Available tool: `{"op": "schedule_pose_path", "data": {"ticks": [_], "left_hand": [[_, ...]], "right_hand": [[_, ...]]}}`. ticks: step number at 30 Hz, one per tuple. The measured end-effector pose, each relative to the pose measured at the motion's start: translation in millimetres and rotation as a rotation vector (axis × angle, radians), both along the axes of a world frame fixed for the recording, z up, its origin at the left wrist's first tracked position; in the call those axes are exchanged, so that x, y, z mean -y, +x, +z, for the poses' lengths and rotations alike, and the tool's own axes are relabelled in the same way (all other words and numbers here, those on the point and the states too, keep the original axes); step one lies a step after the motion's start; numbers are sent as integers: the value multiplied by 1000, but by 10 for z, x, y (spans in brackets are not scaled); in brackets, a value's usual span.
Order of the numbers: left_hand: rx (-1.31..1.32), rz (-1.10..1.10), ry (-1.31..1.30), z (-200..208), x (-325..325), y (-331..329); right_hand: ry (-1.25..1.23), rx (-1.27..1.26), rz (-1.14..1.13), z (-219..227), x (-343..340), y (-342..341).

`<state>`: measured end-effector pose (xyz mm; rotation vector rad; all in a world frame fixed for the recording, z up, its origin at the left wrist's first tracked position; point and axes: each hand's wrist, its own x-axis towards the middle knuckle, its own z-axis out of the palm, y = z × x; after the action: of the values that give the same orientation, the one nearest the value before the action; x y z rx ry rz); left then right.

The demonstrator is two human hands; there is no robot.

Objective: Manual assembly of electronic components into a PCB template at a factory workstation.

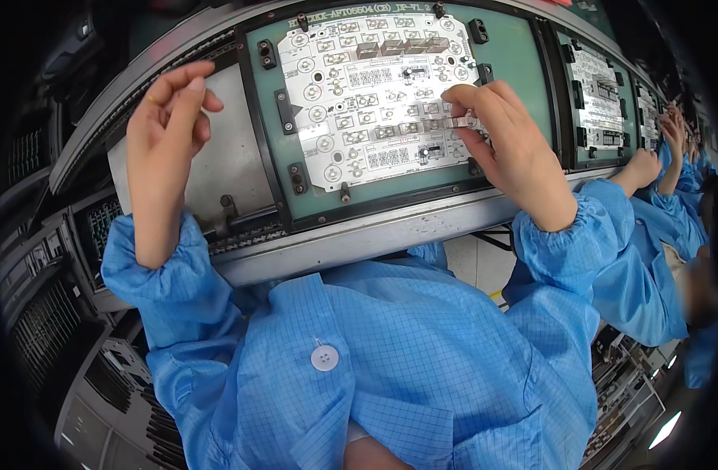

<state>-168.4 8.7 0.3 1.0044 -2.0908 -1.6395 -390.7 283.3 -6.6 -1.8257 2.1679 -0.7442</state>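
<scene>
A white printed circuit board (351, 102) lies in a green fixture plate (508, 47) in front of me. At the lower row's right end, my right hand (515, 145) has its thumb and forefinger around a small clear boxy component (458, 123). It sits at the board's surface, in line with similar ones to its left. Several boxy translucent components (392, 48) stand in a row near the top of the board. My left hand (171, 117) is raised left of the fixture over a bare metal plate, its fingers loosely bent and apart, with nothing visible in them.
Black clamps (285, 111) and screw posts stand around the board. A metal rail (359, 241) runs along the near edge. To the right, another fixture with a board (602, 98) is on the line, and co-workers' hands (639, 168) and blue sleeves are near it.
</scene>
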Motion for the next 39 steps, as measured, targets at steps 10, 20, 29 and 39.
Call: {"op": "schedule_pose_path", "data": {"ticks": [10,20,29,39], "left_hand": [[166,11,13,-307,-158,389],[71,-222,227,-367,-382,229],[-114,-161,-57,-549,-556,315],[-262,939,-976,541,-1628,1173]], "right_hand": [[-20,-92,-15,65,-24,-22],[-242,407,168,182,-97,664],[-241,771,582,-63,520,1357],[252,1205,738,-512,321,776]]}}
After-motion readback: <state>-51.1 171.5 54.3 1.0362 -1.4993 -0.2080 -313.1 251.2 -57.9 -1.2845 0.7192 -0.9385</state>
